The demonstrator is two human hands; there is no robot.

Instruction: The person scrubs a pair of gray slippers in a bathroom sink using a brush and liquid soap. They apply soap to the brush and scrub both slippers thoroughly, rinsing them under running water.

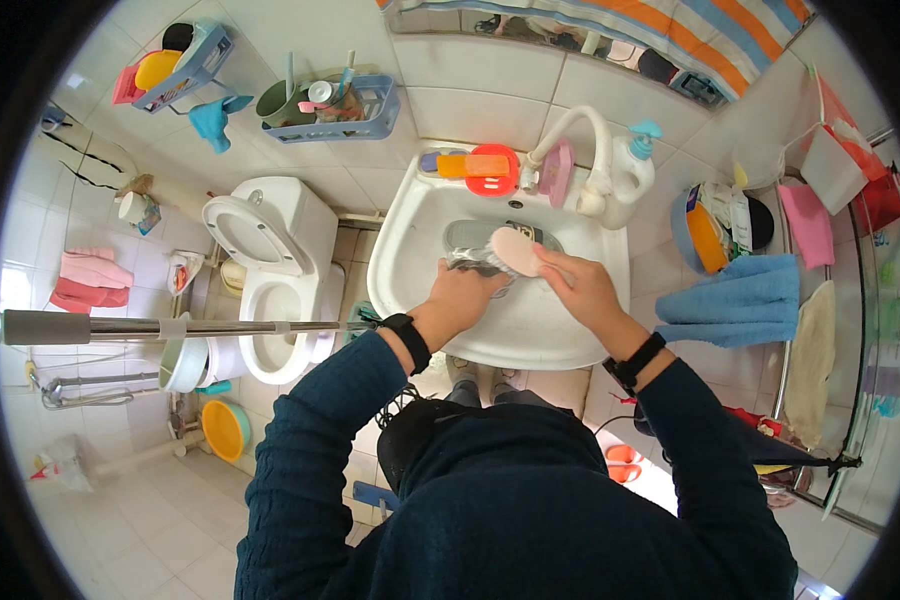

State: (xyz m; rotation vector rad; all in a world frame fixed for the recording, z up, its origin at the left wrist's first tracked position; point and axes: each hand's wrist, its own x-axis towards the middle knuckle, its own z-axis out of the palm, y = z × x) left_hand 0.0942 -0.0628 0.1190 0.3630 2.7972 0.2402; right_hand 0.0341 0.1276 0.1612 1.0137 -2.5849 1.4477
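Observation:
Over the white washbasin (412, 277), my right hand (581, 289) grips a pale pink scrubbing brush (516, 251), its light bristles turned down to the left. The bristles meet a dark, shiny object (474, 259), perhaps a wet slipper, that my left hand (461, 300) holds; foam or glare and my fingers hide much of it. Behind it in the basin lies a grey slipper (469, 232), sole up as far as I can tell, with a dark patterned part near the brush.
A white faucet (604, 150) arches beside a bottle with a blue pump (630, 180). An orange bar (472, 166) lies across a red dish (493, 187) on the basin's back ledge. Left stands a toilet (274, 300), with a metal pole (217, 328) crossing before it. A blue towel (735, 300) hangs right.

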